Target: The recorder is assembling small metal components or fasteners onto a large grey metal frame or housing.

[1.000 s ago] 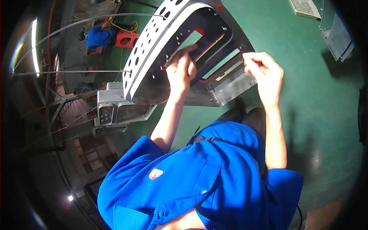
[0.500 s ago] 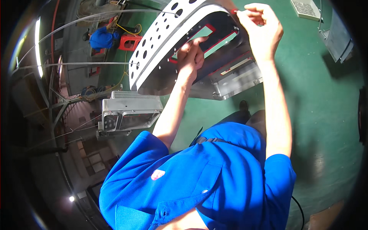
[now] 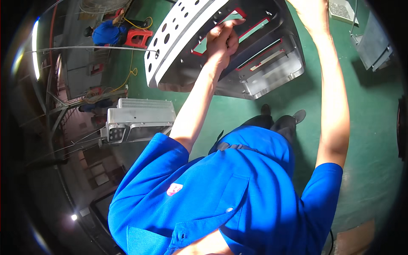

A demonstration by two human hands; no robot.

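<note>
A large metal housing (image 3: 178, 78) hangs ahead of me, tilted, with a white side full of round holes and a dark inner face. Red strips edge the long cut-outs in that face. My left hand (image 3: 222, 42) is at one of these openings, its fingers curled around the bar beside it. At the upper edge of the view is my right hand (image 3: 313, 17), raised to the right of the housing. Its fingers are cut off by the frame, so what they hold is hidden.
A thin wire (image 3: 91, 47) runs to the housing's left side. Another grey housing (image 3: 142, 114) hangs further left. Beyond it, a person in blue (image 3: 106, 34) is beside a red stool (image 3: 138, 38). Right are a tray of small parts (image 3: 342, 10) and a grey metal panel (image 3: 372, 44).
My right hand has moved up and right, away from the housing's edge where it pinched something red. My left hand stays at the opening. The housing has shifted rightward in view.
</note>
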